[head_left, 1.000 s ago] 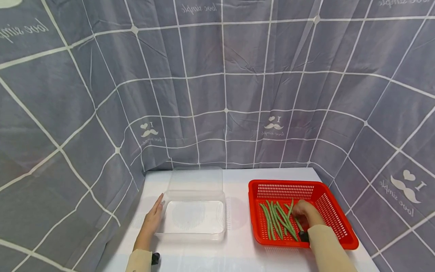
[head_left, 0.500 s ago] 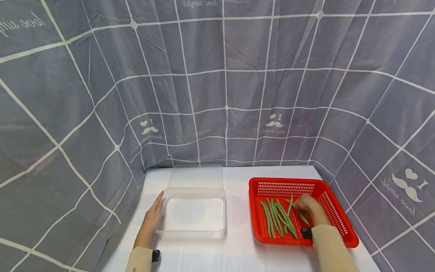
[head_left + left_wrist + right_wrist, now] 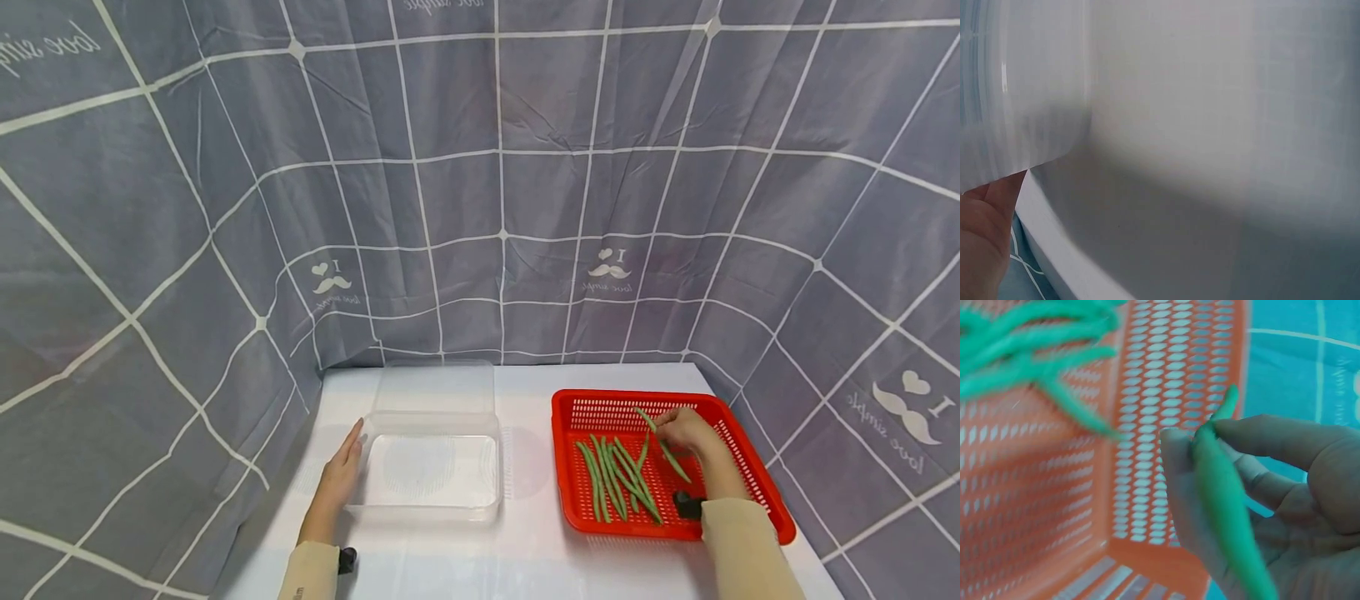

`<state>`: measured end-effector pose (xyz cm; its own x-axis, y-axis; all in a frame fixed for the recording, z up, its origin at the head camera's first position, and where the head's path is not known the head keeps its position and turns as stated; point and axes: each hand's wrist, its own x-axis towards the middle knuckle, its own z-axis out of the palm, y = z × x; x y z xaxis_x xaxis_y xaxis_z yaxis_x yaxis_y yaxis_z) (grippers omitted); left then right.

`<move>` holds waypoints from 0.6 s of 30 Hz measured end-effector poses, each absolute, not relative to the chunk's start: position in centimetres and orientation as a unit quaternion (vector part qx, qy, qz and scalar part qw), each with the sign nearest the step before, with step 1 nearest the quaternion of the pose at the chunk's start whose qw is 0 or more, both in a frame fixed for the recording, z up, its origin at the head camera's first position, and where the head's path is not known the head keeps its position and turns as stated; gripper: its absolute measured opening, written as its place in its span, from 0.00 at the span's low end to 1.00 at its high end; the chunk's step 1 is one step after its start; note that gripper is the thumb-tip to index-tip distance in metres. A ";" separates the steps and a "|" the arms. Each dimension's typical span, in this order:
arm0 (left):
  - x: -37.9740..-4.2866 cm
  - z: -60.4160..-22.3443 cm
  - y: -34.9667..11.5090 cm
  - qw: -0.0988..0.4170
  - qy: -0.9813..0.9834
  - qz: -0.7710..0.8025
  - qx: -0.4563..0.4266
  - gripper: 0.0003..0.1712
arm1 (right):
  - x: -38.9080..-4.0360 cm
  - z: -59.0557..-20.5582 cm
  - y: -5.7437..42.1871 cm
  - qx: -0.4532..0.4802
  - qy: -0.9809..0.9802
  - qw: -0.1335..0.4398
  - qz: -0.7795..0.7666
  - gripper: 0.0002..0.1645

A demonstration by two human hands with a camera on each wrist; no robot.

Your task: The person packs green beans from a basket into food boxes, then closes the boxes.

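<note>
My right hand (image 3: pixel 687 432) pinches one green bean (image 3: pixel 1225 500) between thumb and fingertips, raised over the back right of the red basket (image 3: pixel 772 521). Below and to its left, several more green beans (image 3: pixel 617 479) lie in a loose bunch on the basket floor. At the left, a clear plastic container (image 3: pixel 427 512) stands on the table with its lid folded back. My left hand (image 3: pixel 339 475) rests with straight fingers against the container's left wall. In the left wrist view only part of that hand (image 3: pixel 985 237) shows, beside the translucent wall.
The white table (image 3: pixel 525 554) carries both containers, with a gap between them. A grey curtain (image 3: pixel 450 208) with white grid lines encloses the back and both sides. The transparent lid (image 3: pixel 435 390) reaches back close to the curtain.
My right hand has lifted one green bean up from the basket floor and moved it slightly back and right. The left hand stays against the container.
</note>
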<state>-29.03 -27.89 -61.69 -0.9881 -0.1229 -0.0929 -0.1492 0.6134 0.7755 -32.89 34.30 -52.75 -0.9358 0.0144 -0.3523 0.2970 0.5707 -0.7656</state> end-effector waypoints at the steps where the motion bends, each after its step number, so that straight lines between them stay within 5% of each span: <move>1: -29.0 -61.7 -27.9 0.016 0.898 0.433 -0.076 0.32 | -32.9 -52.4 34.1 0.085 0.865 0.156 -0.469 0.21; 18: -28.9 -61.5 -27.6 0.016 0.896 0.436 -0.081 0.32 | -34.0 -49.6 30.0 0.046 0.778 0.143 -0.610 0.27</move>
<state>-28.85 -27.65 -61.51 -0.9865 -0.1304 -0.0990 -0.1584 0.6064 0.7793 -33.98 29.98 -49.59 -0.9548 -0.1040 -0.2784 0.2457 0.2509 -0.9363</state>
